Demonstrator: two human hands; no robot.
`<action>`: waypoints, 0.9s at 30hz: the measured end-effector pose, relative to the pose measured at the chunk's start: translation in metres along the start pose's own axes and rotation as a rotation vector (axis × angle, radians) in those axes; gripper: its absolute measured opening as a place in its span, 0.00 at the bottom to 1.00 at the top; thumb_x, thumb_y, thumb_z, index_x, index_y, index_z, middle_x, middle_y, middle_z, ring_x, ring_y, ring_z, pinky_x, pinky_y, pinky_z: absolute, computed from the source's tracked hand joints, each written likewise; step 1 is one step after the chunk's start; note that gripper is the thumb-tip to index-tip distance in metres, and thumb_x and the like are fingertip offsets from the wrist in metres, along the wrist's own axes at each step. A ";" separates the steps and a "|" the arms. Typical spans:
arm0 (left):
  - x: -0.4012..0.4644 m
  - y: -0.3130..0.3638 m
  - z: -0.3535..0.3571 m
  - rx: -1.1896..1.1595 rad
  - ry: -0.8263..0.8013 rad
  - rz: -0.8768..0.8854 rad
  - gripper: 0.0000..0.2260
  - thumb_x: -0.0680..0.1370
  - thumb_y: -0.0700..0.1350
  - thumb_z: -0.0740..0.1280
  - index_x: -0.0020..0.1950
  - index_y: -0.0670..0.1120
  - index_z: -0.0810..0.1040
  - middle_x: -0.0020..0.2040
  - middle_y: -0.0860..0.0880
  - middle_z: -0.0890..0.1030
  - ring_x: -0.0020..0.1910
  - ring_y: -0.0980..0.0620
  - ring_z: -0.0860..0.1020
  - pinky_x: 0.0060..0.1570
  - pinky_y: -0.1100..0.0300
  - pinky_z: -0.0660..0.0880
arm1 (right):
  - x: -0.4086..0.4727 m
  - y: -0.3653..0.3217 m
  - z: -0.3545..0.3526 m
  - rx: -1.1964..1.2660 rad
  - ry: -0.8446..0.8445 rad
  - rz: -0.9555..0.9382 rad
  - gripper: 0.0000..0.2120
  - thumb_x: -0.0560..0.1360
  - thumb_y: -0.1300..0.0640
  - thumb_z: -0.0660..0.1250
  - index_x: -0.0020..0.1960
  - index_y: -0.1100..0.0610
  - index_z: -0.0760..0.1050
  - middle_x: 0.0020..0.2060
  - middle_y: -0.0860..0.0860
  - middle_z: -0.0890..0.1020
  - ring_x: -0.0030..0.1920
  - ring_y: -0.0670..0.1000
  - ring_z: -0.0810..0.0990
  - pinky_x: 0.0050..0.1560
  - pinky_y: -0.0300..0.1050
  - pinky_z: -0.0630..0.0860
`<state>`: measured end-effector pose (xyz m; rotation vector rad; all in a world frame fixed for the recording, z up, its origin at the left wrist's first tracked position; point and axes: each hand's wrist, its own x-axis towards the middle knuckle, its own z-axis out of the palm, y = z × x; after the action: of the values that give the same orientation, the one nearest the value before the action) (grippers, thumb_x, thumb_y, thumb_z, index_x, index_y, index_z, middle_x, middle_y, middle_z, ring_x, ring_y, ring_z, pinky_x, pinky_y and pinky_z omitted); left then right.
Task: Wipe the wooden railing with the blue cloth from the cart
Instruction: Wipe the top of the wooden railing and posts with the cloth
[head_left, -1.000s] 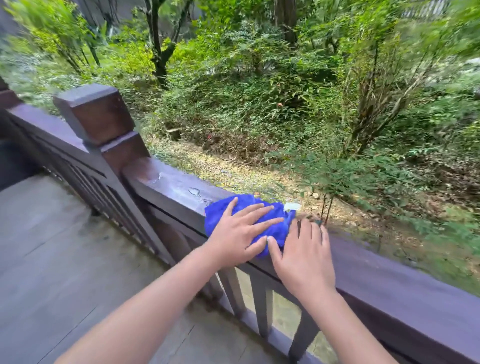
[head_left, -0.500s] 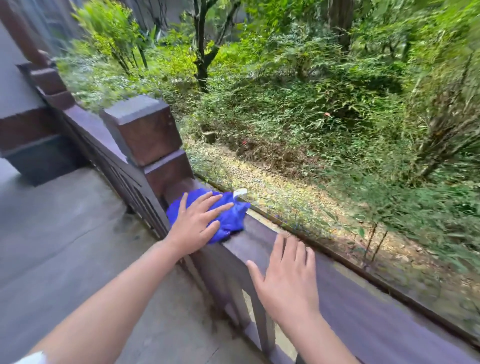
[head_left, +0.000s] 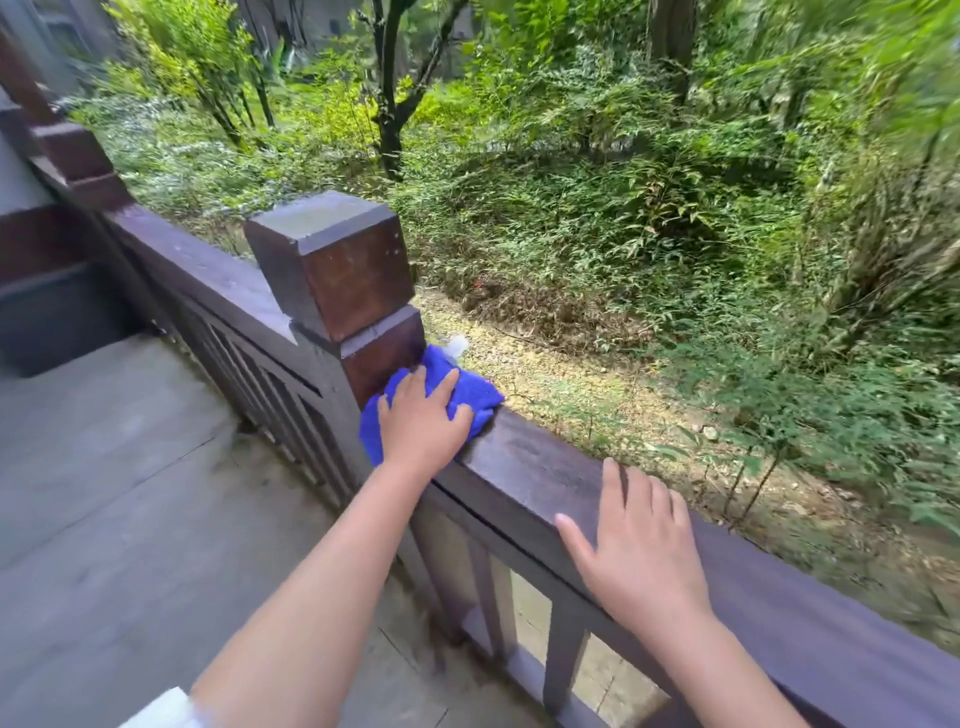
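Note:
The dark brown wooden railing (head_left: 524, 467) runs from upper left to lower right across the head view. A blue cloth (head_left: 470, 392) lies bunched on its top rail, pushed against the base of the square post (head_left: 337, 270). My left hand (head_left: 421, 421) presses flat on the cloth, fingers spread toward the post. A small white tag sticks out behind the cloth. My right hand (head_left: 639, 551) rests flat on the bare top rail, further right and apart from the cloth, holding nothing.
Grey plank decking (head_left: 114, 493) lies to the left of the railing. Vertical balusters (head_left: 488, 597) stand under the rail. Beyond the rail the ground drops to gravel and dense green shrubs (head_left: 623, 234). The cart is out of view.
My left hand has slid the cloth leftward along the rail until it meets the post. My right hand has stayed on the rail and now lies well apart from the cloth.

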<state>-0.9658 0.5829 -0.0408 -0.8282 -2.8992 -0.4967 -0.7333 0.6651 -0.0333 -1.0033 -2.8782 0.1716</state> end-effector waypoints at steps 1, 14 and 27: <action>-0.007 0.005 0.001 -0.002 0.000 0.022 0.23 0.74 0.53 0.56 0.70 0.56 0.64 0.75 0.44 0.61 0.73 0.46 0.57 0.70 0.43 0.54 | 0.000 0.000 0.000 0.001 0.004 0.004 0.37 0.74 0.35 0.44 0.73 0.60 0.48 0.70 0.58 0.63 0.69 0.58 0.61 0.72 0.53 0.54; -0.089 0.031 0.005 -0.125 -0.095 0.559 0.23 0.75 0.54 0.54 0.70 0.58 0.62 0.75 0.47 0.61 0.74 0.50 0.57 0.72 0.45 0.50 | 0.000 0.005 -0.004 0.327 0.059 0.067 0.27 0.77 0.52 0.52 0.74 0.56 0.49 0.71 0.56 0.65 0.70 0.54 0.62 0.70 0.49 0.55; -0.034 -0.027 -0.031 -0.141 -0.277 0.620 0.34 0.70 0.54 0.60 0.73 0.61 0.49 0.77 0.55 0.52 0.75 0.56 0.49 0.72 0.38 0.47 | 0.031 -0.032 -0.022 0.207 0.108 -0.181 0.28 0.75 0.47 0.60 0.73 0.49 0.56 0.74 0.52 0.60 0.73 0.53 0.56 0.72 0.53 0.56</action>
<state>-0.9512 0.5339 -0.0255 -1.8515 -2.6229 -0.5488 -0.7744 0.6614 -0.0054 -0.6912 -2.7634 0.3798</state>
